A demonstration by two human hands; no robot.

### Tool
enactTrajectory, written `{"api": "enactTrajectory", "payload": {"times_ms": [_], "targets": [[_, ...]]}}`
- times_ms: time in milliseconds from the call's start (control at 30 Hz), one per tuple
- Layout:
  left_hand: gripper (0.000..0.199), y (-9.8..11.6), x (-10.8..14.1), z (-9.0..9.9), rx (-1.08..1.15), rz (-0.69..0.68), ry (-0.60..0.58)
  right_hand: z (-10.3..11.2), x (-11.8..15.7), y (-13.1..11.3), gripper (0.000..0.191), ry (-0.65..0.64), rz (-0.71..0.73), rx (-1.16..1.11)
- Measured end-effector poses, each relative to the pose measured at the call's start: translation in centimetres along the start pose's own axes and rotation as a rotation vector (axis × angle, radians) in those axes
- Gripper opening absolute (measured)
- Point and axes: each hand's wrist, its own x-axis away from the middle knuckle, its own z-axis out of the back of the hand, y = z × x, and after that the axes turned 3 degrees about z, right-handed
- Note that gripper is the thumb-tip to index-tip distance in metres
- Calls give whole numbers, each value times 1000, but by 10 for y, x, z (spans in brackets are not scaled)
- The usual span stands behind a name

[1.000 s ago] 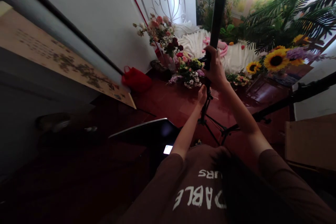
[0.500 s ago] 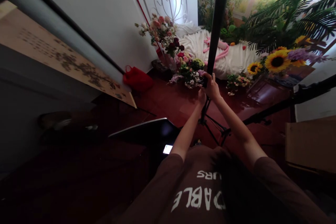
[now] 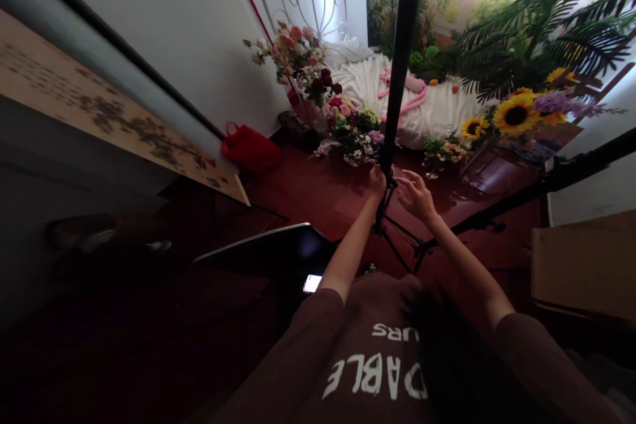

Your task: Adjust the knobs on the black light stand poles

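Observation:
A black tripod light stand (image 3: 397,73) rises upright in front of me, its spread legs on the red floor. Wrapped around its pole, low down, is my left hand (image 3: 378,181). My right hand (image 3: 415,195) is just to the right of the pole, fingers apart and partly bent, near a small dark knob on the stand. Whether a fingertip touches that knob I cannot tell. The upper end of the pole runs out of view at the top.
A second black stand (image 3: 521,195) slants across on the right, near a cardboard box (image 3: 586,265). Flower bouquets (image 3: 348,126) and sunflowers (image 3: 515,114) stand before a white-draped bed (image 3: 447,106). At left are a red bag (image 3: 251,148), a painted panel (image 3: 124,122) and a dark screen (image 3: 283,248).
My right hand has come off the pole and moved down and right, its fingers spreading. My left hand stays around the pole, slightly lower. The whole view has shifted a little.

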Motion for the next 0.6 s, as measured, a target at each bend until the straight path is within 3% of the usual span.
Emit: {"api": "enactTrajectory", "payload": {"times_ms": [100,200,600], "targets": [[60,2,0,-2,20,25,17,-2,15,6,39,-50,-30,65],[61,3,1,-2,-4,27,-6,-5,19,7,41,-20,-55,93],[63,6,3,-5,18,21,-7,-30,11,-5,32,80,-265,76]]}}
